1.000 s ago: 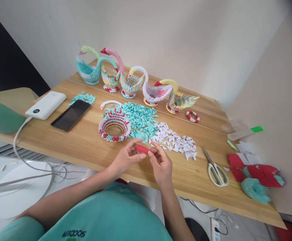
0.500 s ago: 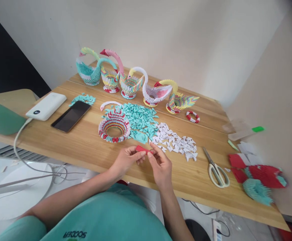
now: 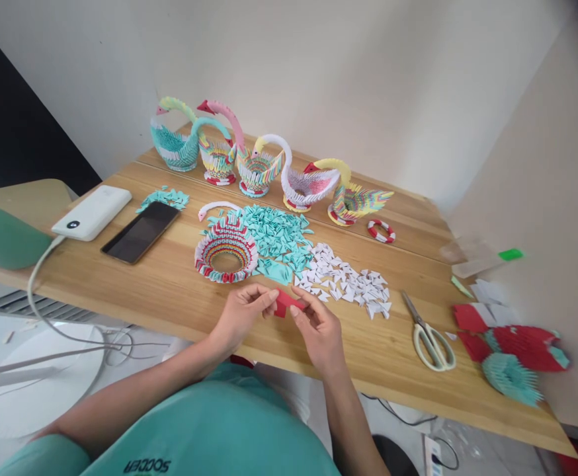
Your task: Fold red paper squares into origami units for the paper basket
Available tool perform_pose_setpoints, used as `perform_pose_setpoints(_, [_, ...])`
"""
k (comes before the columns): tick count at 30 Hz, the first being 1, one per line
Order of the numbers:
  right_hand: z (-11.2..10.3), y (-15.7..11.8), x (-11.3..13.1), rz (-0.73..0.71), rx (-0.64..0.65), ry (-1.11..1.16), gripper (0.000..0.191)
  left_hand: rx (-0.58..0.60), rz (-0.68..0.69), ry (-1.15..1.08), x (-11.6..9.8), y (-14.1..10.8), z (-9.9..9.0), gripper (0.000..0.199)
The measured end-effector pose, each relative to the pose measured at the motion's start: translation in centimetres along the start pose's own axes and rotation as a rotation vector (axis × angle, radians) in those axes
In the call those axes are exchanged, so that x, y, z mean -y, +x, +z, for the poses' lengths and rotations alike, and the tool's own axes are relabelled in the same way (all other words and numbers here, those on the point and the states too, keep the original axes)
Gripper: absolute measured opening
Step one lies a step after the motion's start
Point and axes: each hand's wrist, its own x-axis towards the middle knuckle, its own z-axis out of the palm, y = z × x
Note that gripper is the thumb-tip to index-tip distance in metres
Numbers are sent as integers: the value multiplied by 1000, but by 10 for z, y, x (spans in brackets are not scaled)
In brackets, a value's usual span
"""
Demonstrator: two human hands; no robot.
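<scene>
Between my two hands, above the table's front part, is a small piece of folded red paper [image 3: 284, 303]. My left hand [image 3: 242, 314] pinches its left end between thumb and fingers. Its right end is pinched by my right hand [image 3: 320, 327]. Just beyond my hands sits a round paper basket [image 3: 226, 251] built of red, white and teal folded pieces. Heaped behind and beside it are teal folded paper triangles [image 3: 276, 231], and to the right lie white folded paper triangles [image 3: 346, 274]. A curved white paper neck [image 3: 217, 207] rests behind the basket.
Several finished paper swans [image 3: 259, 172] line the back of the table. A red-and-white paper ring [image 3: 381, 231] lies near them. Scissors [image 3: 430, 337] and red and teal paper pieces [image 3: 517, 347] are at right. A phone [image 3: 140, 231] and a white power bank [image 3: 92, 211] with cable lie left.
The red paper has been opened out somewhat and shows a wider face with a part hanging down. My left hand has shifted slightly left.
</scene>
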Motion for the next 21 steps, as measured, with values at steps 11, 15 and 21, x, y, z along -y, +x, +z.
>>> perform_pose_setpoints(11, [7, -3, 1, 29, -34, 54, 33, 125, -94, 18, 6, 0, 6, 37])
perform_pose_setpoints(15, [-3, -7, -3, 15, -61, 0, 34, 102, -136, -74, 2, 2, 2, 35])
perform_pose_setpoints(21, [-24, -1, 5, -330, -27, -269, 31, 257, -299, -119, -6, 0, -2, 35])
